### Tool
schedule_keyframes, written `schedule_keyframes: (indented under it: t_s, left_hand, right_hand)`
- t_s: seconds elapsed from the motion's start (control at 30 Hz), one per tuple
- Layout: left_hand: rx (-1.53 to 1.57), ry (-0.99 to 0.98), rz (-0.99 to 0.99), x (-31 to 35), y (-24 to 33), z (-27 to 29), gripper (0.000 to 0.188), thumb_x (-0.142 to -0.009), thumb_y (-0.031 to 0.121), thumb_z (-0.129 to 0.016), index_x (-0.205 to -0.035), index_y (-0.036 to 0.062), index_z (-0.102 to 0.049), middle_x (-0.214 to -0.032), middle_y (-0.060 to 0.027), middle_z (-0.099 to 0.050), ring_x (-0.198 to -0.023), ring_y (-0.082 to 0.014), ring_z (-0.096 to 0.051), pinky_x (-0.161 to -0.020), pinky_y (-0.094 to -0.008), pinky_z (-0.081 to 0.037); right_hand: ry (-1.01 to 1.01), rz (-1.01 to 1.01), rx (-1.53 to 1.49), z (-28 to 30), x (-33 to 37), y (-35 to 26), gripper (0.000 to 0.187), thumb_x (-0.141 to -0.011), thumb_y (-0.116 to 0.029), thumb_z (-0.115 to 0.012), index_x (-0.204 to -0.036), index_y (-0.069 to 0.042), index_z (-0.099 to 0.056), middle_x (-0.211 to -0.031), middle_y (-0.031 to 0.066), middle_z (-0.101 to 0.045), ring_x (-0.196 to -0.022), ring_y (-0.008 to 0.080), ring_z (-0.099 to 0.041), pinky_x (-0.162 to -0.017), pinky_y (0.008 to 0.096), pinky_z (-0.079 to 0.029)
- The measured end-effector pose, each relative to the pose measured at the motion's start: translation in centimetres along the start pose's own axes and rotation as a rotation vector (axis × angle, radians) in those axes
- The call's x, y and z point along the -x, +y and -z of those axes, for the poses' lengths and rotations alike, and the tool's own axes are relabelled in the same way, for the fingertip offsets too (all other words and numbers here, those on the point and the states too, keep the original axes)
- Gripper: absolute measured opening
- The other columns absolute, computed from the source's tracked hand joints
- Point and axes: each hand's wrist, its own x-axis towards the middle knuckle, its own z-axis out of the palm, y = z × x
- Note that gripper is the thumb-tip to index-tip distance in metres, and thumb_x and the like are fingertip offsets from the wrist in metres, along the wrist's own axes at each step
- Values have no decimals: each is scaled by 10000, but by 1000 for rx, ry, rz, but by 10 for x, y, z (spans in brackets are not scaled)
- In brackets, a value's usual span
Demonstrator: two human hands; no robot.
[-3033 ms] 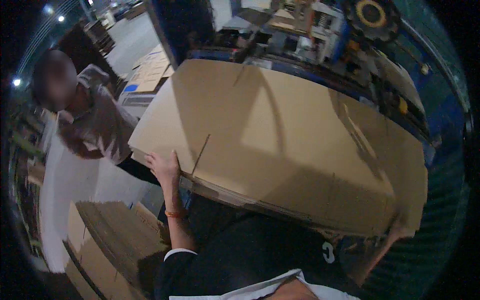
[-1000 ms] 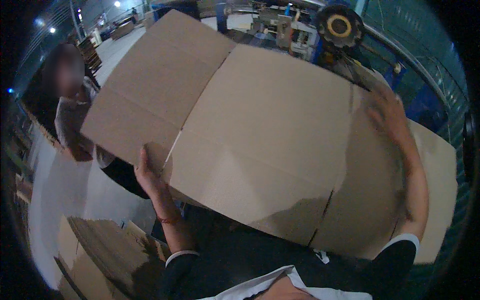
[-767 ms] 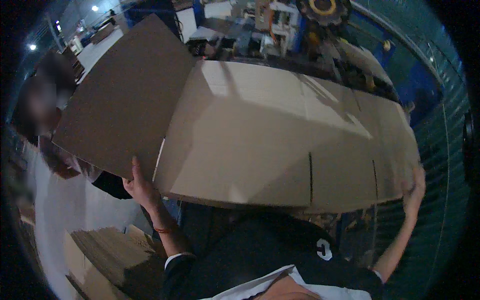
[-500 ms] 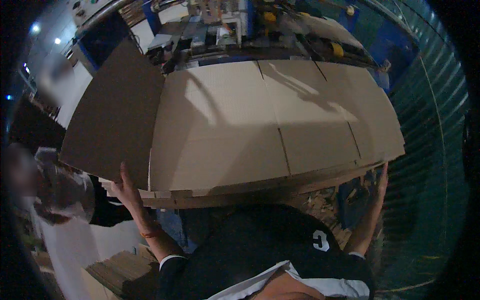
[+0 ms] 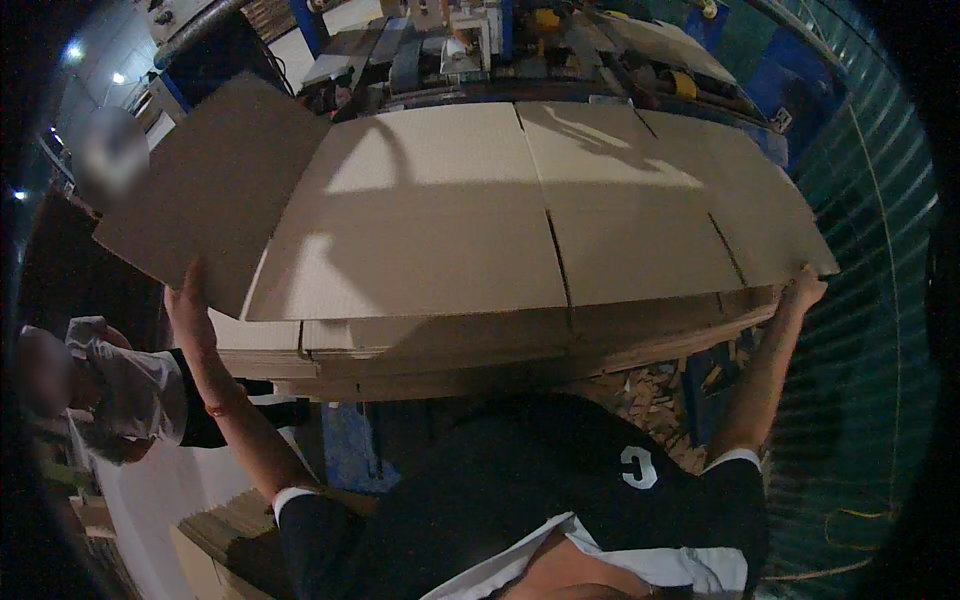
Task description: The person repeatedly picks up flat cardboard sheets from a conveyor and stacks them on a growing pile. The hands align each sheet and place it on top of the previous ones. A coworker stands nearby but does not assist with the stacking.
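Observation:
A wide, slotted cardboard sheet (image 5: 430,230) spans the middle of the view, over a stack of cardboard sheets (image 5: 420,360). Its darker left panel (image 5: 215,170) is angled against the rest along a crease. My left hand (image 5: 190,305) is closed on that panel's near edge, thumb on top and the other fingers hidden underneath. At the sheet's near right corner, my right hand (image 5: 805,290) grips the edge. Between the sheet's near edge and the stack a gap shows.
Beyond the sheet stands a machine (image 5: 480,50) with rollers and blue side frames. Corrugated green sheeting (image 5: 860,330) runs along the right. A person (image 5: 130,385) is at the left, and another is farther back. Cardboard scraps (image 5: 650,400) lie below the stack; more folded cardboard (image 5: 225,535) sits lower left.
The top sheet has moved away from me toward the machine, baring the stack's near edge. Both hands have gone forward and farther apart with it, and its left panel has swung outward.

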Motion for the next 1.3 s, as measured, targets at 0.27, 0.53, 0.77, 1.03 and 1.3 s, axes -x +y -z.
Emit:
schedule_keyframes:
  t_s: [0.27,0.53,0.77,1.03,1.3]
  left_hand:
    - [-45,-64,-179,117,12,-22,261,-890,103,-493,-1090,-37,-587,-1106,-145,-601,-1021,-226,-556,-892,-319,-414]
    - [-614,-905,-680,159,47,-101,451,-798,102,-530,-1249,118,-533,-1333,-113,-463,-1256,-297,-408,-1056,-416,-292]
    - [-586,-975,-704,134,51,-106,491,-779,112,-531,-1269,118,-505,-1357,-112,-430,-1264,-309,-389,-1060,-448,-278]
    - [-528,-842,-739,83,28,-148,565,-766,73,-543,-1319,126,-438,-1381,-111,-388,-1278,-310,-356,-1063,-443,-280]
    - [-500,-623,-840,-4,2,-258,538,-795,96,-531,-1321,132,-420,-1305,-127,-452,-1203,-320,-424,-1036,-444,-305]
  right_hand:
    - [-102,231,283,-31,213,-175,545,-826,-48,-583,-1312,31,-349,-1276,145,-475,-1095,255,-506,-886,333,-438]
    - [-1420,1019,357,-102,280,-133,275,-758,-31,-615,-1025,-90,-643,-1117,66,-618,-1073,279,-569,-904,394,-477]
    - [-1514,1026,555,-104,255,-114,403,-786,-192,-617,-1177,-109,-568,-1229,88,-539,-1178,304,-469,-991,424,-384]
    - [-1408,894,965,-160,165,-73,574,-813,-440,-550,-1276,-109,-480,-1361,102,-413,-1293,329,-312,-1064,442,-256]
    - [-1227,851,870,-269,127,-50,506,-799,-429,-572,-1248,-202,-514,-1331,67,-445,-1112,353,-491,-955,437,-378]
